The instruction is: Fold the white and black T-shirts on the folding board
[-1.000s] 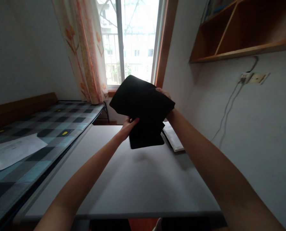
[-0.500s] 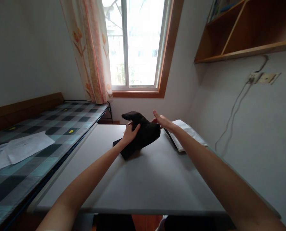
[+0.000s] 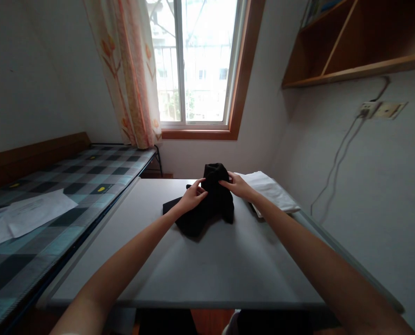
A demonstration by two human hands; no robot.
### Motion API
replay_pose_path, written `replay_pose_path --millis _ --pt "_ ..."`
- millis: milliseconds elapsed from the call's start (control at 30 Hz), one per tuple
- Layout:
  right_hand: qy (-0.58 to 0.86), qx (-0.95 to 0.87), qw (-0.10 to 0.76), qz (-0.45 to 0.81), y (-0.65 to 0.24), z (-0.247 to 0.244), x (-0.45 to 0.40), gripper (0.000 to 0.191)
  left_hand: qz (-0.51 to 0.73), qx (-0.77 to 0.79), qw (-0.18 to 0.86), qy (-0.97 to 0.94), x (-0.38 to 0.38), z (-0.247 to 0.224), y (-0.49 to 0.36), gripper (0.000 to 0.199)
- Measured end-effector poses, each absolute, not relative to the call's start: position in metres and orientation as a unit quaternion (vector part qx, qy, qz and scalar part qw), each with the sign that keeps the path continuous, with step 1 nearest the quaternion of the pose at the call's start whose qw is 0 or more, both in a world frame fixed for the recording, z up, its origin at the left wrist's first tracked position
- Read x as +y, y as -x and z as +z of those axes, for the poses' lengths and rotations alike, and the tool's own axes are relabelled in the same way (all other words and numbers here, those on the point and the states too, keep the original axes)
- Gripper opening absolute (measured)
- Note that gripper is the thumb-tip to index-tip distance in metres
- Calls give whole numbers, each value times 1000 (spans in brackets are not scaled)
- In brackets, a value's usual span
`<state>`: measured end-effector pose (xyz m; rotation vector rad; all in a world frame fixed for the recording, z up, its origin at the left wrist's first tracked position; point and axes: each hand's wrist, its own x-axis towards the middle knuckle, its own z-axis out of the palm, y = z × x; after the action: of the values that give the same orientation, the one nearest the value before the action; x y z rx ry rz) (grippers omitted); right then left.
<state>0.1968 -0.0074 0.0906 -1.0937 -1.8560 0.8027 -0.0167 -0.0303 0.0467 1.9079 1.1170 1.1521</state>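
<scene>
A soft black cloth item [image 3: 214, 200] stands bunched over the middle of the far half of the white table [image 3: 200, 265]; its exact kind I cannot make out. One flap of it lies on the tabletop to the left, while the upper part rises in a folded lump. My left hand [image 3: 192, 194] grips its left side, thumb and fingertips at the fold. On the right edge of the raised part, my right hand [image 3: 238, 185] pinches the fabric between thumb and fingers.
White folded cloth or paper [image 3: 268, 190] is stacked at the table's right edge. Left of the table is a bed with a checked cover [image 3: 99, 204] and loose papers [image 3: 36, 211]. A wooden shelf [image 3: 333, 51] hangs on the right wall, above a socket with a cord [image 3: 340, 153].
The black cloth has been turned: its upper part now points up and a flap hangs down at the right. My right hand has closed onto it, and the left has shifted slightly right.
</scene>
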Motion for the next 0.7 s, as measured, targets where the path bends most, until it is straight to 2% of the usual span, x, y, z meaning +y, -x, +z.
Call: replay_pose_path --millis 100,167,233,300,467,567,700 --pt "402 -706 402 422 -202 93 -16 51 447 450 270 -724 -28 46 16 68" --pt "401 -684 410 451 -205 97 -22 53 453 463 221 -729 -28 48 14 52" --pt "408 -664 447 439 -210 100 -23 51 449 481 182 -731 -27 50 14 26" --pt "422 -640 501 401 -219 103 -21 50 449 503 168 -719 -24 53 19 13" --pt "463 -547 611 336 -266 110 -4 43 531 518 165 -649 -12 71 62 19" --pt "547 -536 578 282 -294 109 4 38 551 543 138 -619 -7 80 92 23" --pt "624 -612 482 69 -295 103 2 38 507 565 41 -650 -10 83 108 31"
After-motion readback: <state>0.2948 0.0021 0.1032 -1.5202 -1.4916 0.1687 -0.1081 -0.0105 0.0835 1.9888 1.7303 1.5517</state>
